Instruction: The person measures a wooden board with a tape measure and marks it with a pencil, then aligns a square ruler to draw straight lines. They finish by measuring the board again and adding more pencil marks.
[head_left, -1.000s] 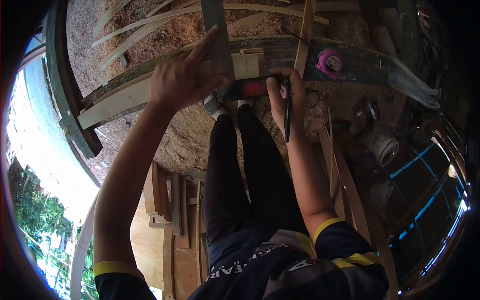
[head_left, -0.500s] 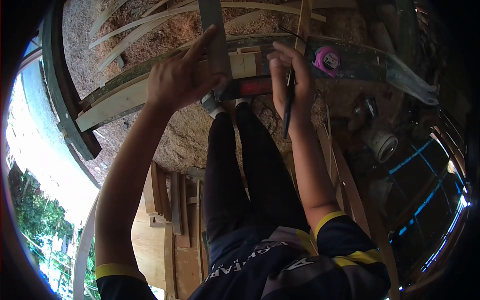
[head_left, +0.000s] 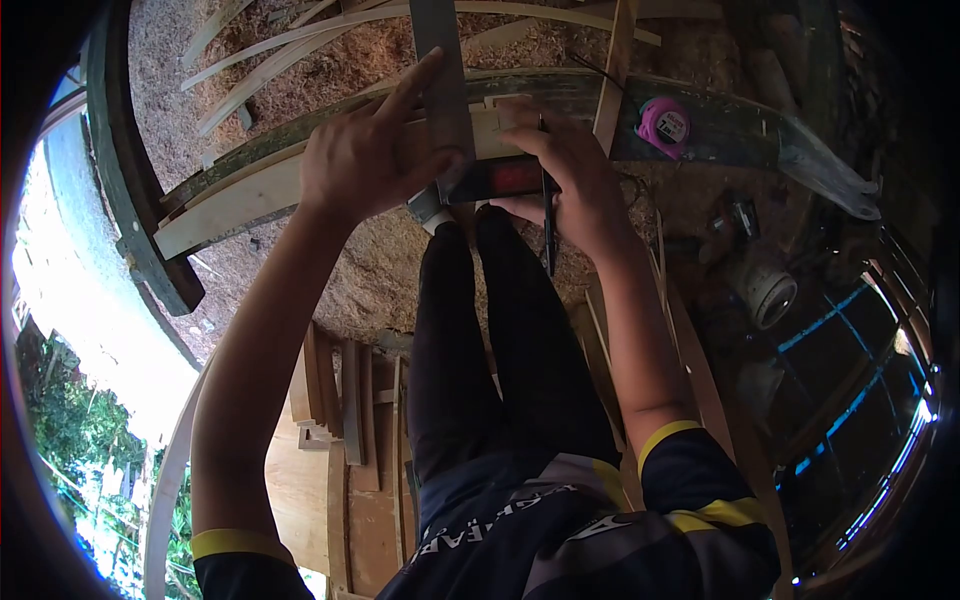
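A try square with a grey metal blade (head_left: 443,95) and a dark, red-marked stock (head_left: 515,180) lies across a pale curved wooden strip (head_left: 225,215). My left hand (head_left: 355,165) holds the square down, its index finger stretched onto the blade and its thumb near the corner. A slim black pen (head_left: 548,225) is held in my right hand (head_left: 580,180), pointing down toward my legs. The fingers of that hand are bent over the right end of the strip, beside the stock. They partly cover the strip's end and the stock.
A pink tape measure (head_left: 663,127) sits on the dark beam (head_left: 720,135) to the right, near a clear plastic piece (head_left: 825,170). Thin wooden strips (head_left: 290,60) lie over shavings beyond the beam. Boards (head_left: 335,400) lie lower left; a round container (head_left: 770,295) stands right.
My right hand has moved left and closer to the square, bringing the pen with it and bending its fingers over the strip. My left hand stays on the blade. The view has shifted slightly.
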